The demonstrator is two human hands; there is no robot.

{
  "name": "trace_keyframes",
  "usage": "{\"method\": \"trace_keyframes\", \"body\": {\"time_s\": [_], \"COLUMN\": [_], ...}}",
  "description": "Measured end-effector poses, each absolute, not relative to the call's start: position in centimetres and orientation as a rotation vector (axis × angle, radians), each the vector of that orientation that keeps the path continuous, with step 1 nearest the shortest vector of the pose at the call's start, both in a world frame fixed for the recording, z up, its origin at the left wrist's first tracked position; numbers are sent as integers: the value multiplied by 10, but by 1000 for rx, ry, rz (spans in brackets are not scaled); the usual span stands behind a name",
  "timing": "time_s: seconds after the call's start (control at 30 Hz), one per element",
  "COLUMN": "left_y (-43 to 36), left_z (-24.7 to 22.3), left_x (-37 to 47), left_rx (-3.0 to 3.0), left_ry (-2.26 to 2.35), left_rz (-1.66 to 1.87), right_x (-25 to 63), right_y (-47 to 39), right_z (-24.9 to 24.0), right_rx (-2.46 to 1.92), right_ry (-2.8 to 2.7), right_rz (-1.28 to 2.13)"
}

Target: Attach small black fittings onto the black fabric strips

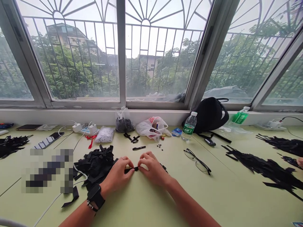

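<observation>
Both of my hands pinch one short black fabric strip [135, 169] just above the table. My left hand [120, 172], with a watch on its wrist, grips the strip's left part between thumb and fingertips. At the other end, the thumb and fingers of my right hand [151, 167] are closed on it too. A heap of black strips [98, 164] lies close to my left hand. Some dark material shows behind my right hand, mostly hidden. Beyond the hands lie a single black strip [139, 148] and several small dark round pieces [160, 147].
Eyeglasses [197, 161] lie right of my hands, before a water bottle [189, 126] and a black bag [208, 115]. Plastic bags [152, 127] line the window sill. A white cable [80, 173] crosses at left. More black strips [265, 167] lie right, near another person's hand [300, 162].
</observation>
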State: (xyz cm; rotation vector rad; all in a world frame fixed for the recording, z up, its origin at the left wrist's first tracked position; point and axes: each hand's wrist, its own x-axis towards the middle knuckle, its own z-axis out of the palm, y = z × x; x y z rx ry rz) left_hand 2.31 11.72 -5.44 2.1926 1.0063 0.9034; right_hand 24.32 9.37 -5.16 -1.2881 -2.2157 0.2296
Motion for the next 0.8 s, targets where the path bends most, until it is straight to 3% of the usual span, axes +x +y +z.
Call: {"method": "trace_keyframes", "body": {"time_s": [0.2,0.5,0.8], "left_y": [122,121,120], "left_z": [-56,-47,-59], "left_x": [27,32,34], "left_rx": [2086,2028,2147], "left_ry": [1071,991,1073], "left_rz": [889,847,924], "right_x": [241,234,229], "right_y": [94,89,93], "right_z": [-45,-41,-53], "right_rx": [-1272,-1199,-1329], "right_ry": [-2184,-2002,-2067], "right_rz": [187,578,401]}}
